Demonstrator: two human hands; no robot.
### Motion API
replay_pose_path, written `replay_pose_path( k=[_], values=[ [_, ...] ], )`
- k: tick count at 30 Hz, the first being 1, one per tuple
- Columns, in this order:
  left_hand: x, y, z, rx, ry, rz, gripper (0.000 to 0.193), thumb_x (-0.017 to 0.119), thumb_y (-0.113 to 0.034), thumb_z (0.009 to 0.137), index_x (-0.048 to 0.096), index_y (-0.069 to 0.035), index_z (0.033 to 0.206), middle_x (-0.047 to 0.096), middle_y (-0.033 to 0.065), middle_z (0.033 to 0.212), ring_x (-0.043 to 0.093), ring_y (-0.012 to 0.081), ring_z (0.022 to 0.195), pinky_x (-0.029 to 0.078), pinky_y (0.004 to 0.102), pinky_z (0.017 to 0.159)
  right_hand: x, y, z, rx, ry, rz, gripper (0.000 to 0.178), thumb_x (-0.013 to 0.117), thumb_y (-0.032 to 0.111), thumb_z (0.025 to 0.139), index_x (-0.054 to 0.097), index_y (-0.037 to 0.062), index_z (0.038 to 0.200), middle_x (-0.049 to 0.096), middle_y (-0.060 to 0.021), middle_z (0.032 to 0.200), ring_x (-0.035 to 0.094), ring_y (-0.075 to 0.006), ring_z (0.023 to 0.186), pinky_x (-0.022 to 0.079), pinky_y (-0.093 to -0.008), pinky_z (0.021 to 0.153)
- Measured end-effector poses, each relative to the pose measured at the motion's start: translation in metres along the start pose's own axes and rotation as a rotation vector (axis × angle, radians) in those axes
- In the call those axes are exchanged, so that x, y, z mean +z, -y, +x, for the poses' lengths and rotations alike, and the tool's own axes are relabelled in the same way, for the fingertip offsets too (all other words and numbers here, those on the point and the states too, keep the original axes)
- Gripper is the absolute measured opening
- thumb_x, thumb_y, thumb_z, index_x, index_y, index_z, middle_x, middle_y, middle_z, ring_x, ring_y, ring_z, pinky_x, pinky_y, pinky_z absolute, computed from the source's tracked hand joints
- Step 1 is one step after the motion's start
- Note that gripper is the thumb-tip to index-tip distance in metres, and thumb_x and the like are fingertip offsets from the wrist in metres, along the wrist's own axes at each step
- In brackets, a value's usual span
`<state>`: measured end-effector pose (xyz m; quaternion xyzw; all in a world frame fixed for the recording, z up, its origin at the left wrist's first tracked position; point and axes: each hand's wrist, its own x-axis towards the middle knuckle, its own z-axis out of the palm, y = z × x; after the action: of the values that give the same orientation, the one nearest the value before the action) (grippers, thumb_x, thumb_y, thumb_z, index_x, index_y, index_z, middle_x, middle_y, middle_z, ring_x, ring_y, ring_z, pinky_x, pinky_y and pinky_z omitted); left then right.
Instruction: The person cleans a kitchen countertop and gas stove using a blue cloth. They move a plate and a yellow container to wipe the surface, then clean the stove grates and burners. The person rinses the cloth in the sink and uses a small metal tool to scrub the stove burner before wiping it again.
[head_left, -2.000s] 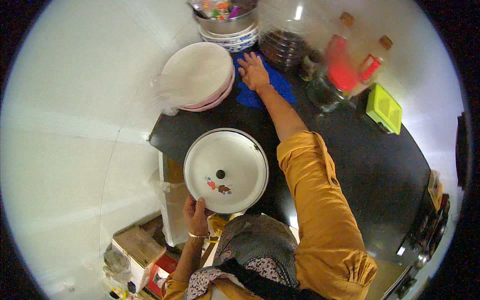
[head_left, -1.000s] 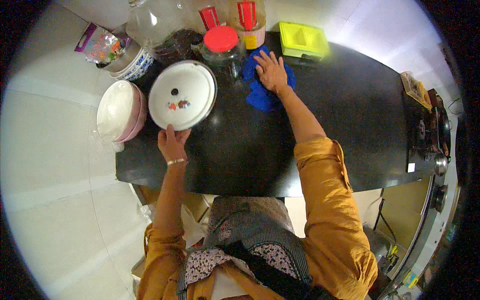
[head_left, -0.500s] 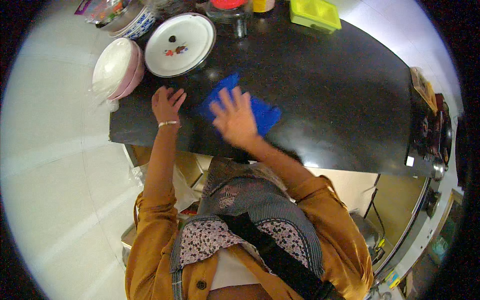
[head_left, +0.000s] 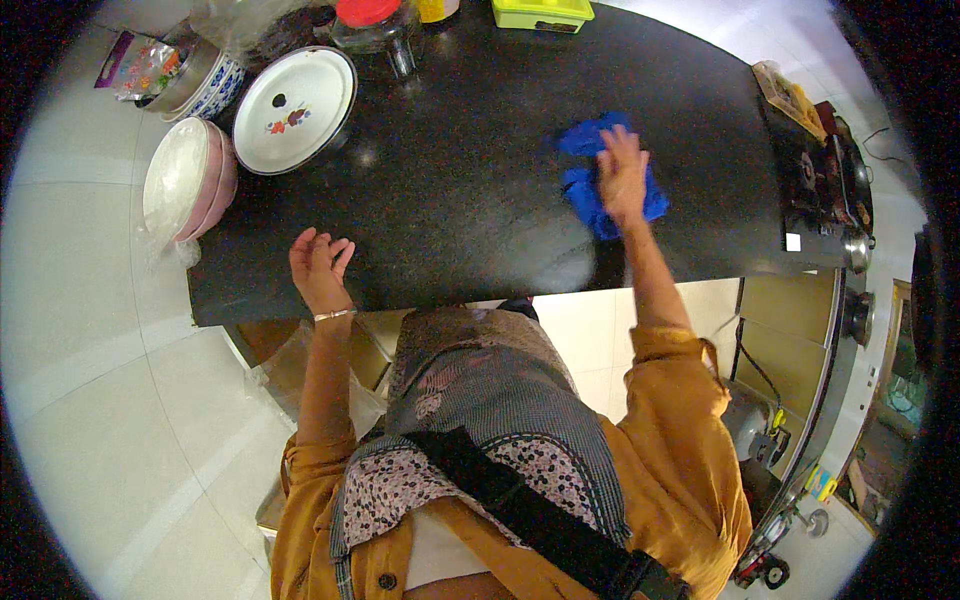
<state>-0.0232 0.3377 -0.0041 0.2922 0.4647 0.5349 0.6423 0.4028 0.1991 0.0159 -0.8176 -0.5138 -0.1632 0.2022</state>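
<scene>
A blue cloth [head_left: 588,200] lies bunched and spread on the black countertop [head_left: 470,170], right of the middle. My right hand [head_left: 624,180] is laid over it with the fingers stretched out, slightly blurred, pressing from above rather than gripping. Part of the cloth is hidden under the palm. Close to the counter's front edge on the left, my left hand [head_left: 320,270] hovers or rests with loosely bent fingers apart and nothing in them. Whether it touches the counter I cannot tell.
Along the left stand a white enamel lid [head_left: 295,110] with a flower print, pink bowls [head_left: 190,180] under plastic film and blue-patterned bowls [head_left: 218,88]. At the back are a red-lidded jar [head_left: 375,40] and a green container [head_left: 543,14]. A stove [head_left: 825,180] is at the far right.
My right hand has swept to the right across the counter, and the blue cloth has moved along under it. My left hand stays near the front left, while the view has shifted.
</scene>
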Motion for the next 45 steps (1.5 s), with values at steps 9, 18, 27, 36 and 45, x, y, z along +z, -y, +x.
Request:
replay_pose_path(
  k=[9, 18, 27, 36, 45],
  values=[
    [0.001, 0.015, -0.019, 0.074, 0.034, 0.023, 0.026, 0.056, -0.003, 0.082, 0.05, -0.004, 0.107, 0.054, 0.0092, 0.097, 0.059, 0.0195, 0.08, 0.055, 0.0379, 0.075, 0.036, 0.174, -0.066, -0.255, 0.274, -0.033, 0.045, 0.04, 0.015, 0.087, 0.04, 0.0091, 0.132, 0.025, -0.0145, 0.144, 0.015, -0.0354, 0.135, 0.003, -0.0518, 0.109],
    [-0.006, -0.011, -0.007, 0.185, 0.014, 0.114, 0.026, 0.052, -0.001, 0.083, 0.048, -0.001, 0.109, 0.052, 0.009, 0.097, 0.058, 0.0163, 0.078, 0.053, 0.0329, 0.074, 0.03, 0.282, -0.115, -0.488, 0.404, 0.338, 0.043, 0.05, 0.026, 0.086, 0.047, 0.0162, 0.128, 0.036, -0.0096, 0.139, 0.025, -0.0314, 0.132, 0.018, -0.0481, 0.108],
    [-0.015, 0.003, -0.008, 0.171, 0.035, 0.063, 0.026, 0.057, -0.001, 0.081, 0.051, -0.004, 0.106, 0.055, 0.008, 0.091, 0.059, 0.0181, 0.073, 0.056, 0.0334, 0.069, -0.028, 0.134, -0.081, -0.222, 0.299, 0.082, 0.04, 0.044, 0.022, 0.09, 0.046, 0.0144, 0.129, 0.038, -0.0096, 0.139, 0.029, -0.0308, 0.131, 0.017, -0.049, 0.108],
    [-0.024, 0.023, -0.038, 0.118, -0.051, 0.024, 0.021, 0.053, -0.003, 0.086, 0.049, -0.002, 0.106, 0.054, 0.0074, 0.093, 0.057, 0.0143, 0.073, 0.053, 0.0308, 0.068, -0.002, 0.009, 0.013, 0.06, -0.225, 0.415, 0.046, 0.039, -0.016, 0.076, 0.055, 0.0063, 0.112, 0.059, -0.0151, 0.112, 0.05, -0.0337, 0.114, 0.029, -0.0433, 0.104],
    [-0.032, 0.02, -0.051, 0.272, -0.095, 0.089, 0.022, 0.049, 0.001, 0.085, 0.05, -0.003, 0.107, 0.054, 0.0067, 0.092, 0.058, 0.0154, 0.073, 0.054, 0.03, 0.068, 0.03, 0.24, -0.072, -0.747, 0.508, 0.51, 0.031, 0.05, 0.027, 0.085, 0.058, 0.0132, 0.113, 0.043, -0.0076, 0.134, 0.026, -0.0296, 0.132, 0.013, -0.0514, 0.109]
  ],
)
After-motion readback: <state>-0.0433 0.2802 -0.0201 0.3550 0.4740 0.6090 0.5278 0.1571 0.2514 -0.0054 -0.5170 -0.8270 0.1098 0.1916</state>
